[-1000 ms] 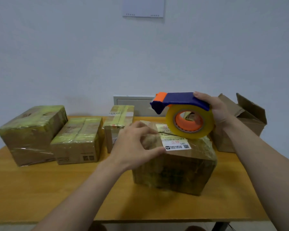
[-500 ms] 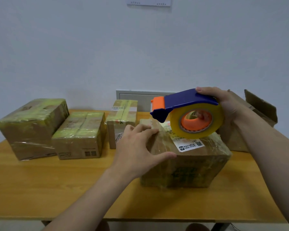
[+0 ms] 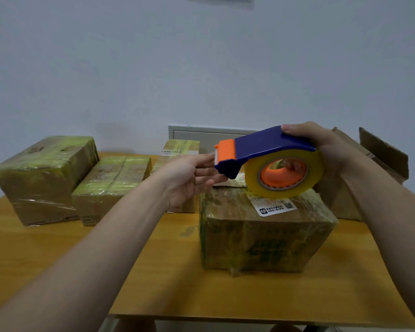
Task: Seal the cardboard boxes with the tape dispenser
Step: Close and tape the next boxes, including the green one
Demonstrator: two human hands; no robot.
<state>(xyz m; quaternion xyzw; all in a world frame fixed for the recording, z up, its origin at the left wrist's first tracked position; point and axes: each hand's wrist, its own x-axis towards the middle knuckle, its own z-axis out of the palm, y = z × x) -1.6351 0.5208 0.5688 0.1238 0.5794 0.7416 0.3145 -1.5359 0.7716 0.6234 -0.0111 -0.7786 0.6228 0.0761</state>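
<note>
Reaching for the tape end at the mouth of the tape dispenser (image 3: 261, 149), above a wrapped box (image 3: 261, 240).

The tape dispenser is clasped by the right grip (image 3: 321, 144), with the thumb on the blue cover and fingers hooked through the orange core, and it is held in the air. The wrapped box stands on the bench (image 3: 153, 271), just below that grip. The left grip (image 3: 189, 173) is stretched out with straight fingers, its fingertips at the toothed orange mouth; no tape is seen pinched. The step in hand is judged to be freeing the loose tape end. Next, the end would need to be pinched, drawn out and pressed onto the box below. An open box (image 3: 381, 159) sits behind the right grip, and taped boxes (image 3: 41, 178) lie left of the left grip.
</note>
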